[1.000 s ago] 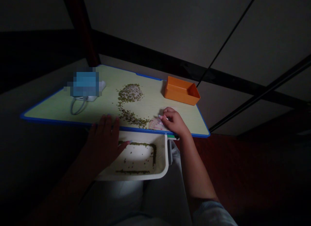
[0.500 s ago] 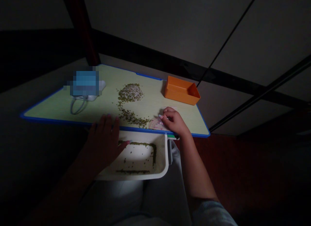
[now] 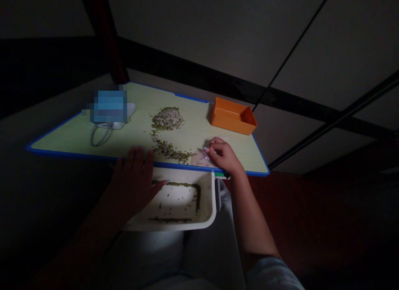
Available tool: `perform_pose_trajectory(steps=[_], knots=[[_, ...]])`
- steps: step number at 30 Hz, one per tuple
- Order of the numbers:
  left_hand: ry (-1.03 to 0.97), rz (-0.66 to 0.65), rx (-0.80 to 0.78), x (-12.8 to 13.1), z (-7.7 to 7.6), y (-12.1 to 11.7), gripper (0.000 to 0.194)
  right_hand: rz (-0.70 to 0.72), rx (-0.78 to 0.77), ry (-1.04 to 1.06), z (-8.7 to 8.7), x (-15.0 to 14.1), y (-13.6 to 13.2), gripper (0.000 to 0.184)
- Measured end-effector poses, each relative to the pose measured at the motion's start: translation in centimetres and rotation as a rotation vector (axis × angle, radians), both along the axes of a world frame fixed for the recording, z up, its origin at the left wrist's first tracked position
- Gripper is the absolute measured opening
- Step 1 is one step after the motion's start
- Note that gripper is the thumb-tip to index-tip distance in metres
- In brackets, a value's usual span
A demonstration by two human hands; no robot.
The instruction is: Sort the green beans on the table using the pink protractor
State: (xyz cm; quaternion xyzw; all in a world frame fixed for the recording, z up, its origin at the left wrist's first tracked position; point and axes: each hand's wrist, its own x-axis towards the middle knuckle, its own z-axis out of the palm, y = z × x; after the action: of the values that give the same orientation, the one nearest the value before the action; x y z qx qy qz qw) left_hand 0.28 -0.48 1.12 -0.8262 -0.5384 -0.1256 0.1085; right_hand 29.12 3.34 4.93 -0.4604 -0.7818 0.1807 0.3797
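Note:
My left hand (image 3: 134, 179) lies with fingers apart over the table's blue front edge, its thumb reaching above a white bin (image 3: 207, 221). Small green seeds line the bottom edges of that bin. On the pale tabletop (image 3: 196, 115), my right hand (image 3: 222, 154) rests with curled fingers, thumb and forefinger pinched together. Whatever they may hold is hidden or too small to name. Beside those fingertips is a pinkish printed patch (image 3: 199, 159). A trail of green seeds (image 3: 170, 152) runs from it towards a heap of green and whitish grains (image 3: 168, 118) farther back.
An orange open box (image 3: 233, 122) stands at the table's back right. At the left is a white device (image 3: 116, 125) with a looped cable, its blue top blurred out. Pale panels (image 3: 193, 28) rise behind the table, and a dark red floor (image 3: 280, 215) shows at right.

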Motion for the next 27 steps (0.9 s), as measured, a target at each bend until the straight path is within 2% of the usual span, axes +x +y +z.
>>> perform_pose_trajectory(steps=[9, 18, 27], knots=[[-0.091, -0.003, -0.040, -0.16, 0.09, 0.02, 0.079, 0.009, 0.018, 0.022, -0.13, 0.02, 0.02, 0.034], [0.036, 0.025, 0.005, 0.16, -0.04, 0.08, 0.084, 0.035, 0.014, 0.052, -0.22, 0.12, 0.03, 0.035], [0.027, 0.018, 0.025, -0.03, -0.22, 0.10, 0.084, 0.023, 0.004, 0.030, -0.13, 0.09, 0.00, 0.036]])
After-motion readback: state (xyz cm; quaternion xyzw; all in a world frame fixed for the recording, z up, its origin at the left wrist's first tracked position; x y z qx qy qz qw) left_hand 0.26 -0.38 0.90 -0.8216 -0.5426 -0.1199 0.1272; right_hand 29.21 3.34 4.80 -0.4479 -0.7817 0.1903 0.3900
